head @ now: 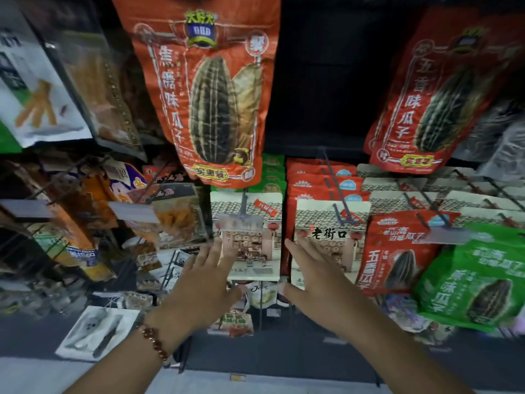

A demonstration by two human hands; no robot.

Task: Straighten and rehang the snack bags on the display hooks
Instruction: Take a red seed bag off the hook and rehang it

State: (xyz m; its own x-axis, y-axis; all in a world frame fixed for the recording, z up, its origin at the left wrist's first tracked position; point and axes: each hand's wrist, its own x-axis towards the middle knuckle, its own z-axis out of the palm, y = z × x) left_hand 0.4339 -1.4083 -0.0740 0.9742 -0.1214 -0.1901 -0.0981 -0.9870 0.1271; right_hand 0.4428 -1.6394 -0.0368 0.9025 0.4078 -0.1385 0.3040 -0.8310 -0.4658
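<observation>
The orange bag (pixel 207 89) at top centre is cut off by the upper edge. The price tag (pixel 240 222) is too blurred to read. Packets (pixel 42 89) at upper left are smeared. The left hand (pixel 203 282) covers the cream bag (pixel 250 234)'s lower left corner.

Pretty dim shop corner. A dark back panel (pixel 326 81) fills the upper middle of the frame, wire racking (pixel 25 223) runs down the left side, and a grey floor (pixel 284 351) shows along the bottom, paler toward the lower left.
</observation>
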